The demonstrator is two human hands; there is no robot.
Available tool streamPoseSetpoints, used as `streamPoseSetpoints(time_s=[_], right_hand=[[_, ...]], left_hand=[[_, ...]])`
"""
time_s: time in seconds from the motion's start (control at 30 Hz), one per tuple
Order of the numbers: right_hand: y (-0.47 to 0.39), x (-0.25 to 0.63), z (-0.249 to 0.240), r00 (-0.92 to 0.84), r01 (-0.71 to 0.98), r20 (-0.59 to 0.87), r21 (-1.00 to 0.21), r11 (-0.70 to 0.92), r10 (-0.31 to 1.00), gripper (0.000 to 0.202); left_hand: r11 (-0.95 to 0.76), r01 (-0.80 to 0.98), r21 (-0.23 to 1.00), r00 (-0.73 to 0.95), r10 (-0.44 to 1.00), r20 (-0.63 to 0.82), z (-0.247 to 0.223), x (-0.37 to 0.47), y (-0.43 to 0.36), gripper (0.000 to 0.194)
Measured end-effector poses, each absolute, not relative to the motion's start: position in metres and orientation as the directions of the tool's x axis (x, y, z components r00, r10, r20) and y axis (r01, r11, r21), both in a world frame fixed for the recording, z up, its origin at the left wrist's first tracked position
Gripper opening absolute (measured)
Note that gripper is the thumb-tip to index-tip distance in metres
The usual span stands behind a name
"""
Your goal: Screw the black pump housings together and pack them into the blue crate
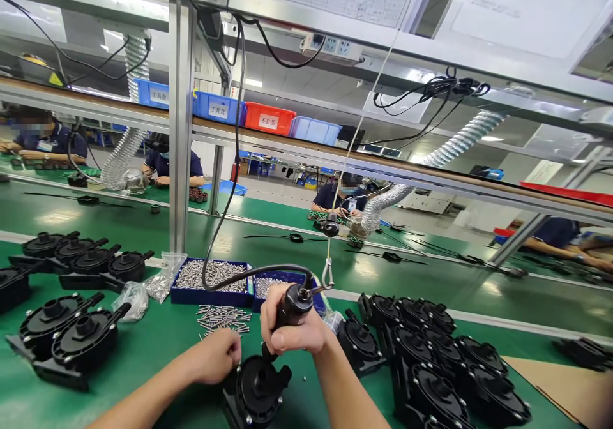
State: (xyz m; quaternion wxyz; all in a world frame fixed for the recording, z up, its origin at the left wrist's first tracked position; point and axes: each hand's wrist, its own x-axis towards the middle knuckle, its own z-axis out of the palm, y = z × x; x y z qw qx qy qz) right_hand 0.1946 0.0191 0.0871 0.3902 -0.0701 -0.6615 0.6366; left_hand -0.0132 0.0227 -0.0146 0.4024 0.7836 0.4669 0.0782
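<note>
My right hand is wrapped round a black electric screwdriver, which hangs from a cord and points down at a round black pump housing. The housing lies on the green table top in front of me, with silver screws around its rim. My left hand is closed at the housing's upper left edge; what its fingers hold, if anything, is hidden. Beyond my left hand lies a loose pile of long screws. Behind the pile, a blue tray holds many more screws.
Finished-looking black housings stand at left and right. Plastic bags lie near the tray. A metal post rises behind. Cardboard lies at right. People sit across the line.
</note>
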Motion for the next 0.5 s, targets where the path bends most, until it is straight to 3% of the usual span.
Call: streamPoseSetpoints(time_s=[0.1,0.17,0.3,0.5], right_hand=[[0.018,0.195,0.086,-0.693,-0.395,0.419,-0.901,0.178,0.586,0.042],[0.019,0.194,0.084,-0.689,-0.408,0.428,-0.896,0.175,0.585,0.042],[0.021,0.194,0.087,-0.698,-0.424,0.444,-0.888,0.176,0.562,0.040],[0.021,0.193,0.094,-0.686,-0.458,0.529,-0.848,0.268,0.499,0.037]], left_hand=[[-0.009,0.673,0.740,0.582,0.623,-0.523,-0.016,-0.023,0.030,0.015],[0.110,0.660,0.743,0.595,0.526,-0.607,-0.018,-0.025,0.034,0.023],[0.232,0.618,0.751,0.626,0.434,-0.648,-0.017,-0.027,0.039,0.039],[0.266,0.581,0.770,0.683,0.355,-0.638,-0.001,-0.043,0.040,0.054]])
